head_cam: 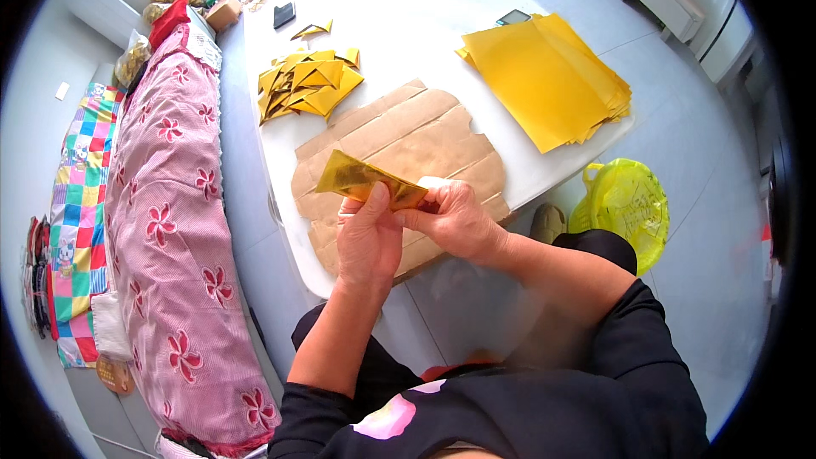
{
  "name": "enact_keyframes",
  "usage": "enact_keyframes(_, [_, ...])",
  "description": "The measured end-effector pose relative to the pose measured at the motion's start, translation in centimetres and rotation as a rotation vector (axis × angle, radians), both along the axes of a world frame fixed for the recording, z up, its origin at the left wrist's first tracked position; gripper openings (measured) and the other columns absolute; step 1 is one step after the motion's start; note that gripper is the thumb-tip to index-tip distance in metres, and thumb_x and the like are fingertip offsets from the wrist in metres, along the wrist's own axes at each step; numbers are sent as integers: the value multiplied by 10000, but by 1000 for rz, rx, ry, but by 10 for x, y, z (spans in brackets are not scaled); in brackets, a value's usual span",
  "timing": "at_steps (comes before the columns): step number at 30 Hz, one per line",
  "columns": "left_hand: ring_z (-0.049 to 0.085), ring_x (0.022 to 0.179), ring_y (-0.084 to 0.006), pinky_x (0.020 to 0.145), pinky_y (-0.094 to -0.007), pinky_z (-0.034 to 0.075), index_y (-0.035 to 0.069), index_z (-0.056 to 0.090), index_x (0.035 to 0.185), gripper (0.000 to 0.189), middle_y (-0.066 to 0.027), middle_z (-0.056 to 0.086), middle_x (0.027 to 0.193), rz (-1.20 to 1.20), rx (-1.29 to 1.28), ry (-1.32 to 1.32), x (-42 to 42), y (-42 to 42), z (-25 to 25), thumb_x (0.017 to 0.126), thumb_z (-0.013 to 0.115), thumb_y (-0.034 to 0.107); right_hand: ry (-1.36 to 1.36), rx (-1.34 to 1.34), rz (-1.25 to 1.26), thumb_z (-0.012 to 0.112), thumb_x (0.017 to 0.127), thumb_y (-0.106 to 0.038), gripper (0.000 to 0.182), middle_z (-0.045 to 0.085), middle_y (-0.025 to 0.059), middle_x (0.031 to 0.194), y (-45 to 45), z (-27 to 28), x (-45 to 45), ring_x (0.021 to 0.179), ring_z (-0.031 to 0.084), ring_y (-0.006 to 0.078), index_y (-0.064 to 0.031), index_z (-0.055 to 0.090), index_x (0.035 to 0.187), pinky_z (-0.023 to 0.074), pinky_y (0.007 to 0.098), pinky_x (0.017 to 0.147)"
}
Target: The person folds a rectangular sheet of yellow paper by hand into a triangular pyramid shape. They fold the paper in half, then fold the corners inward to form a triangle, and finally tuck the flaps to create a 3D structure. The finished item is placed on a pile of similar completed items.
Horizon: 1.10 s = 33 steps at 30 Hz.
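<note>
A partly folded sheet of gold foil paper [357,180] is held between both hands above a flattened brown cardboard piece [408,131]. My left hand [371,229] grips it from below, the thumb pressed on its face. At its right end, my right hand [456,213] pinches the paper between thumb and fingers. Folded gold paper pieces [309,83] lie heaped beyond the cardboard on the left, and one more piece [312,30] lies a little farther off. To the right rests a stack of flat gold sheets [548,80].
The white table [408,32] also bears a black phone [284,14] and a small device [514,17] by the stack. A yellow-green plastic basket [628,210] stands on the floor at right. Along the left runs a sofa with a pink flowered cover [185,223].
</note>
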State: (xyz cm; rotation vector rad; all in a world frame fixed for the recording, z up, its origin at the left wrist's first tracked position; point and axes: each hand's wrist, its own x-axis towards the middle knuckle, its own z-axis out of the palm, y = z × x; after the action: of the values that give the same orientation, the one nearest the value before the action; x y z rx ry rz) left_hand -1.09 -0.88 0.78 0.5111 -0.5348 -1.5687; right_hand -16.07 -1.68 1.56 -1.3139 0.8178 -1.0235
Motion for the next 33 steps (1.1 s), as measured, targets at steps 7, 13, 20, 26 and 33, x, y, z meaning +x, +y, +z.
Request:
enact_keyframes(7, [623,1053,-196,957,-375,495,87,593,1153,200,-34,670,1083,78,88,-57,-1,2,2,969,626,158,163,71,85,699,883,-188,233,716,114,865,3,-5,3,820,674,182,19,714,988,543,329,751])
enact_keyframes(13, [628,1012,-182,865,-368,521,89,586,1112,159,-29,669,1069,196,415,-168,38,-16,2,967,609,152,589,53,330,696,852,-245,272,700,158,824,2,7,-6,788,677,230,22,705,904,539,369,760])
enact_keyframes(20, [669,919,-228,755,-387,542,59,593,1131,218,-64,682,1029,-22,539,-367,38,-22,1,917,631,80,621,71,459,691,876,-231,257,696,146,815,-3,37,-26,754,659,213,22,705,915,541,350,729])
enact_keyframes(26, [682,925,-207,847,-385,554,42,648,1096,196,-69,697,1027,-234,303,-413,21,-22,-4,900,656,49,306,221,39,684,930,-252,276,650,83,834,-25,28,-55,747,608,147,21,652,959,520,279,673])
enact_keyframes(33, [658,988,-168,922,-321,521,10,660,1113,202,-69,694,1075,-295,107,-235,10,-16,3,912,656,10,96,105,-59,712,914,-155,163,636,22,839,-18,30,-52,764,581,79,-12,643,948,507,236,700])
